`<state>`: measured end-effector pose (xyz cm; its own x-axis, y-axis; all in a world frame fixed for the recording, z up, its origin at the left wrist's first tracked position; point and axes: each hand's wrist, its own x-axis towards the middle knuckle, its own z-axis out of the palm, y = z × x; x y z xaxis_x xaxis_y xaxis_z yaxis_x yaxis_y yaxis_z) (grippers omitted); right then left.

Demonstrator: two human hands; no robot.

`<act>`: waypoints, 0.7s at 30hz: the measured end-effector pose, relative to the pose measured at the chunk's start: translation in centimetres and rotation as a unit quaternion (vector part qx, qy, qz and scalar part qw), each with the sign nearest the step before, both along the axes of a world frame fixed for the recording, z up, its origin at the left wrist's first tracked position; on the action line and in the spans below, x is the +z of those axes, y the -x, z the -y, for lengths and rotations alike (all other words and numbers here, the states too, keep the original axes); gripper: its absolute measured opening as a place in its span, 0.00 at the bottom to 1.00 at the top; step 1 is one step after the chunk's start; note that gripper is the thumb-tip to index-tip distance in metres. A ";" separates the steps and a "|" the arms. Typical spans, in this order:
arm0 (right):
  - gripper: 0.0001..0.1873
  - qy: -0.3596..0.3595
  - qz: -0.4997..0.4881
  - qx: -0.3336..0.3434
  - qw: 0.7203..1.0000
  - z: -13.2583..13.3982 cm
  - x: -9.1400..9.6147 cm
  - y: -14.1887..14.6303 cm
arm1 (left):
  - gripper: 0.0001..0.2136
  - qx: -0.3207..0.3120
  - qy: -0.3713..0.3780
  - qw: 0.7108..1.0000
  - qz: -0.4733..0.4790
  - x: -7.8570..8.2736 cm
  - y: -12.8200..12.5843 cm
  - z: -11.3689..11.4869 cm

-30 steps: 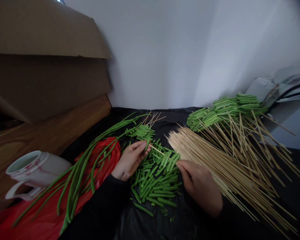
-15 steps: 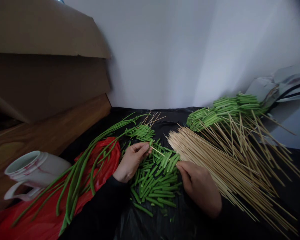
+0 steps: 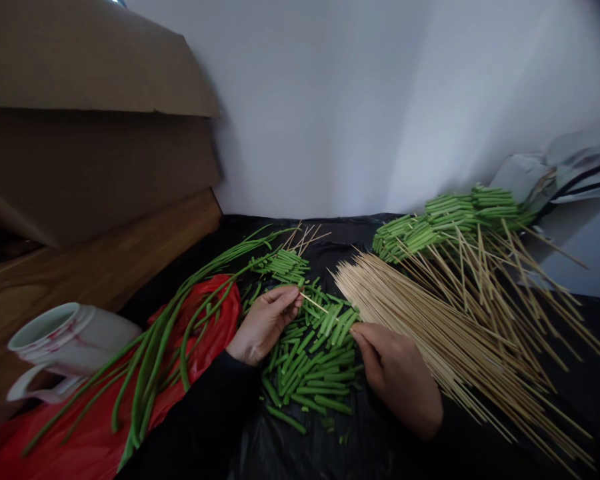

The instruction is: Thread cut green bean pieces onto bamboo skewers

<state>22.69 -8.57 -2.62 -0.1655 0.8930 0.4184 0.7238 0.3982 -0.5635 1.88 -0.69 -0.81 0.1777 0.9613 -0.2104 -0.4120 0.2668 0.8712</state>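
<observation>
My left hand is closed in a pinch, with a bit of a cut green bean piece showing at its fingertips. From there a thin bamboo skewer slants down to the right, its middle bare. Several bean pieces sit side by side along the skewer towards my right hand. Thumb and forefinger of that hand pinch the skewer just past these pieces; the rest of it is hidden by the hand. Beneath both hands lies a loose heap of cut green bean pieces.
Right of my hands lies a thick bundle of bamboo skewers, with stacked filled skewers behind. Long uncut beans lie over a red plastic bag at left, beside a white mug. A cardboard box and a wall stand behind.
Almost nothing differs. Both hands keep their pinch, and the left fingertips have shifted very slightly around the bean piece.
</observation>
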 end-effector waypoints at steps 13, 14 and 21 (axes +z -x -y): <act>0.14 -0.008 -0.005 -0.002 1.000 0.0 -0.3 0.2 | 0.08 -0.031 -0.011 0.999 -0.025 -0.6 -0.2 0.2; 0.14 -0.009 -0.008 -0.002 1.000 0.0 -0.3 0.2 | 0.08 -0.034 -0.013 0.999 -0.029 -0.6 -0.3 0.3; 0.15 -0.003 -0.012 0.003 1.000 0.1 -0.5 0.4 | 0.08 -0.069 -0.022 0.995 -0.065 -0.4 -1.1 1.1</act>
<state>22.26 -8.64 -3.07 -0.1602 0.8899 0.4271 0.7083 0.4050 -0.5782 2.98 -1.84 -1.25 0.2826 0.9387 -0.1975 -0.2576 0.2726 0.9270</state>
